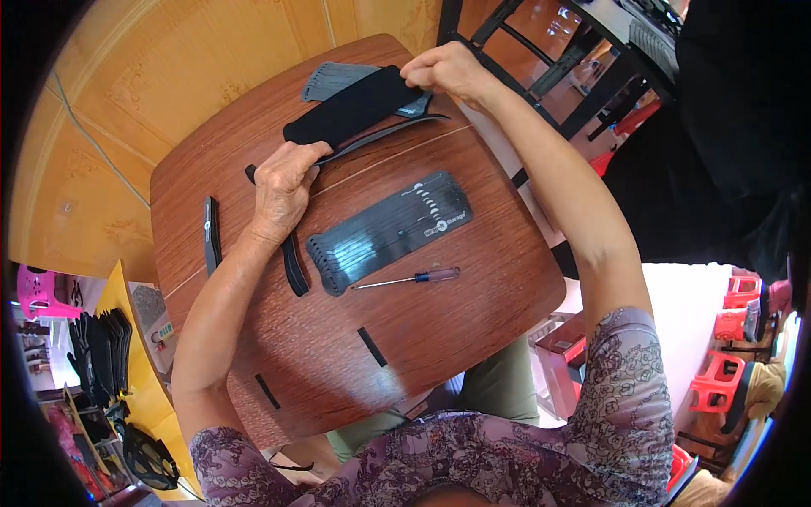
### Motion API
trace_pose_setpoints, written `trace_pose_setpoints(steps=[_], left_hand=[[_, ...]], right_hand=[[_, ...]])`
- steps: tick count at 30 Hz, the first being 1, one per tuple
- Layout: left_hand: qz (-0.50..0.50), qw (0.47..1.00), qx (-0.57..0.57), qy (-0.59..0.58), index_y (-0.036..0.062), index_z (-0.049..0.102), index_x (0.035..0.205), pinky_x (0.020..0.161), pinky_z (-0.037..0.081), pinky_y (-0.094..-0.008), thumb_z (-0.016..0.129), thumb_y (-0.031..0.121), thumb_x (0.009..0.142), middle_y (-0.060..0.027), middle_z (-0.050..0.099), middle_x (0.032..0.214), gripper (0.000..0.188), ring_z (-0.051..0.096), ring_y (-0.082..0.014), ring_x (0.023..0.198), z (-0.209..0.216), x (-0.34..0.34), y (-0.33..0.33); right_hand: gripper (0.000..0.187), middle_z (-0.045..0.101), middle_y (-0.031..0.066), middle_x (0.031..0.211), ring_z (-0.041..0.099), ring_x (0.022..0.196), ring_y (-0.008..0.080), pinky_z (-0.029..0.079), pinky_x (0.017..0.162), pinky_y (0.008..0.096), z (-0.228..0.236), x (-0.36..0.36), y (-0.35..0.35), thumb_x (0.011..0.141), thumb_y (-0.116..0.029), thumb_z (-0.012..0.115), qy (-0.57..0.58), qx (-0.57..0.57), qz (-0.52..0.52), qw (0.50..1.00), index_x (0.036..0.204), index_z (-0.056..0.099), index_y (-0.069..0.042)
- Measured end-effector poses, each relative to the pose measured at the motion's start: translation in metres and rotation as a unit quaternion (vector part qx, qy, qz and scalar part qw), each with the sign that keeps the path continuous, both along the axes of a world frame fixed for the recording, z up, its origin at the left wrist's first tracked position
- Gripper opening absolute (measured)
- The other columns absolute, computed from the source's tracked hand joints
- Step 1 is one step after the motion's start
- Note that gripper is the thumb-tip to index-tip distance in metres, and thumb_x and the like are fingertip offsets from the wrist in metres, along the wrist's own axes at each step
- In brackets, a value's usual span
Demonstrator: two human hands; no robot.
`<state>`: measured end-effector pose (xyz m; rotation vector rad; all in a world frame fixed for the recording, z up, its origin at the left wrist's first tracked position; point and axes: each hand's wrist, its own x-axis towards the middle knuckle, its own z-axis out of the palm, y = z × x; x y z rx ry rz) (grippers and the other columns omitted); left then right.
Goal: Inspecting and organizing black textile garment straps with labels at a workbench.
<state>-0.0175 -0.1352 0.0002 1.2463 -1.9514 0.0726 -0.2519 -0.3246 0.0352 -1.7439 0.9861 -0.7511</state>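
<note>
A wide black fabric piece (351, 106) stretches across the far part of the table. My right hand (452, 72) pinches its far right end between thumb and fingers. At its near left corner, my left hand (285, 179) is closed around a narrow black strap (380, 138), which runs rightward below the fabric; the fingertips are partly hidden. Beneath the fabric, a grey scalloped panel (338, 80) shows along the back. Nearer to me lies a glossy dark panel (393, 228) with white printing and a scalloped left end. Below it rests a screwdriver (431, 275) with a translucent purplish handle.
On the brown wooden table (473, 329) lie two short black strips, one central (372, 347) and one near left (268, 392). A folded dark strap (211, 235) lies at the left edge. Wooden panelling (169, 84) borders the far side; red stools (718, 380) stand right.
</note>
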Motion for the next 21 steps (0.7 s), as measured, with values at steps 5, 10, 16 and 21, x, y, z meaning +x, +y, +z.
trace_pose_setpoints(steps=[5,10,16,21], left_hand=[[-0.010,1.000,0.011,-0.019,0.0046,0.064,0.091,0.066,0.051,-0.0315,0.063,-0.010,0.064,-0.0103,0.065,0.081,0.030,0.064,-0.0269,0.076,0.000,0.002,0.003],[-0.054,0.993,-0.066,-0.088,-0.0011,0.064,0.084,0.067,0.053,-0.0328,0.059,-0.005,0.068,-0.0121,0.067,0.081,0.017,0.066,-0.0270,0.075,0.025,0.002,0.014],[-0.093,0.976,-0.125,-0.154,-0.0026,0.064,0.082,0.073,0.054,-0.0338,0.059,-0.002,0.071,-0.0151,0.067,0.084,0.012,0.067,-0.0283,0.080,0.053,-0.016,0.035],[-0.020,0.999,-0.011,0.030,-0.0017,0.065,0.087,0.078,0.054,-0.0309,0.057,-0.013,0.067,-0.0122,0.069,0.093,0.025,0.067,-0.0244,0.087,0.063,-0.014,0.059]], right_hand=[[0.023,0.070,0.0089,0.083,0.066,0.085,0.0228,0.051,0.076,0.0347,-0.022,0.021,-0.007,0.063,-0.012,0.078,0.233,-0.210,0.034,0.949,0.085,0.073,-0.014],[0.018,0.069,0.0117,0.079,0.067,0.075,0.0220,0.052,0.071,0.0336,-0.022,0.033,0.000,0.066,-0.004,0.066,0.251,-0.267,0.057,0.929,0.084,0.070,-0.005],[0.024,0.068,0.0079,0.080,0.065,0.086,0.0259,0.050,0.076,0.0364,-0.026,0.048,-0.006,0.057,-0.007,0.076,0.319,-0.279,0.037,0.905,0.080,0.069,-0.014],[0.018,0.064,0.0033,0.070,0.065,0.072,0.0193,0.050,0.065,0.0338,-0.031,0.044,-0.016,0.070,-0.016,0.073,0.277,-0.325,0.089,0.900,0.087,0.068,-0.010]])
